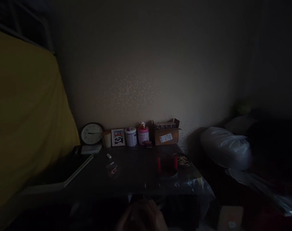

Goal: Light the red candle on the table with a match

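Both hands show dimly at the bottom centre, close together below the table's front edge. My left hand (126,218) is on the left side, and my right hand (155,215) is beside it on the right. Darkness and blur hide their fingers and anything between them. On the dark table (136,166) above them lie a small clear packet with reddish contents (113,169), a small white object (108,156), a dark container with red sides (167,166) and a round dish of small sticks (183,160).
Along the wall stand a clock (91,133), a panda picture (118,137), a white tin (131,137), a pink tin (143,136) and an open cardboard box (167,134). A yellow cloth (30,106) hangs left; a white bag (225,147) sits right.
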The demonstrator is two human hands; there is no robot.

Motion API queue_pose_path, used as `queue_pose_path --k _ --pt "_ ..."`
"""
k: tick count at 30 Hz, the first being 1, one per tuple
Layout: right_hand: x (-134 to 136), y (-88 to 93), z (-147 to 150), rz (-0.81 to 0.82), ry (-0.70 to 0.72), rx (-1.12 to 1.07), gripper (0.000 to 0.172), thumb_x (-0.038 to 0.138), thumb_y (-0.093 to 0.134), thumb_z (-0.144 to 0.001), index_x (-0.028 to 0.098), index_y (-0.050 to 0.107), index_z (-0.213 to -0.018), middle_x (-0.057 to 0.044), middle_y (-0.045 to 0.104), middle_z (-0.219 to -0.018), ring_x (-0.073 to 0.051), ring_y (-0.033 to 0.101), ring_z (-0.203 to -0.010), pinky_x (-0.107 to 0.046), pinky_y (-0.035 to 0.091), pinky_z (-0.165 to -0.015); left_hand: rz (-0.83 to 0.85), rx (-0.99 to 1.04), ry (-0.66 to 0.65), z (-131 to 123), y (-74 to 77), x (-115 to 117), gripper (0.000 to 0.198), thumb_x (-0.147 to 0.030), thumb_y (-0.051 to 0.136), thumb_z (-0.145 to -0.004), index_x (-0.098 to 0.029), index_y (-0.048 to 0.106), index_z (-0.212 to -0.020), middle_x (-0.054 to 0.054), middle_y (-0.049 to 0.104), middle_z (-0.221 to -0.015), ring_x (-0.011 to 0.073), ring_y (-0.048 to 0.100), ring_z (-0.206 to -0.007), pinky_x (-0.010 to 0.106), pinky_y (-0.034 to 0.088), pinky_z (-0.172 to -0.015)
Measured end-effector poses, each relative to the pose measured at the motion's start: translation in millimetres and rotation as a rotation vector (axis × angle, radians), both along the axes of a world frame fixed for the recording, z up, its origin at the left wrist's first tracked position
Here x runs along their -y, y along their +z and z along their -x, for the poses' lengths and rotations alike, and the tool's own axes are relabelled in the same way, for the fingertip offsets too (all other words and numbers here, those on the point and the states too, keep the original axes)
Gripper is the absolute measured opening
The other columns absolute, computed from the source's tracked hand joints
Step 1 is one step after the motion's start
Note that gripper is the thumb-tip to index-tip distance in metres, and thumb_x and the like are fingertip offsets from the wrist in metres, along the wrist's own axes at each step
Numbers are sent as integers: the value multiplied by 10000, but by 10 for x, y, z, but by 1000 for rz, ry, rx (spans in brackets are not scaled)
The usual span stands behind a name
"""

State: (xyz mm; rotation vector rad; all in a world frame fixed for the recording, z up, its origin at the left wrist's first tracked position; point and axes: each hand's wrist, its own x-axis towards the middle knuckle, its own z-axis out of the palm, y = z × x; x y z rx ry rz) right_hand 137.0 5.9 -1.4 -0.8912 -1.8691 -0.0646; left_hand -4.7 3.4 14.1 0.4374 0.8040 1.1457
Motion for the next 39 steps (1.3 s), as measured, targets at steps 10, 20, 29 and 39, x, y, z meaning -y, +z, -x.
queue_pose_path --k 10,20,29,39 --pt "76 205 -57 219 240 101 370 232 544 -824 283 503 -1187 -54 608 -1136 -200 588 -1040 -298 515 -873 -76 133 -105 -34 -120 2 124 -329 584 -773 -249 666 -821 60 685 -881 270 611 -943 374 499 -779" --pt "64 114 -43 170 146 200 411 142 496 -830 222 465 -1232 -99 576 -1190 -217 555 -1077 -364 500 -879 -42 199 -131 -13 -146 62 255 -330 541 -823 -183 651 -1000 81 679 -971 226 574 -1049 347 454 -890" --pt "77 138 5 181 47 202 387 153 456 -863 227 447 -1243 -92 593 -1156 -219 572 -1042 -383 494 -882 -73 193 -161 -31 -202 19 262 -297 544 -831 -179 637 -1046 73 675 -1051 198 601 -1010 295 447 -877" --pt "77 186 -55 358 198 57 427 168 547 -811 238 459 -1223 -71 506 -1252 -193 526 -1116 -320 475 -915 -114 140 -114 -16 -94 63 301 -307 582 -800 -207 617 -1082 57 664 -1054 203 597 -987 288 436 -836"
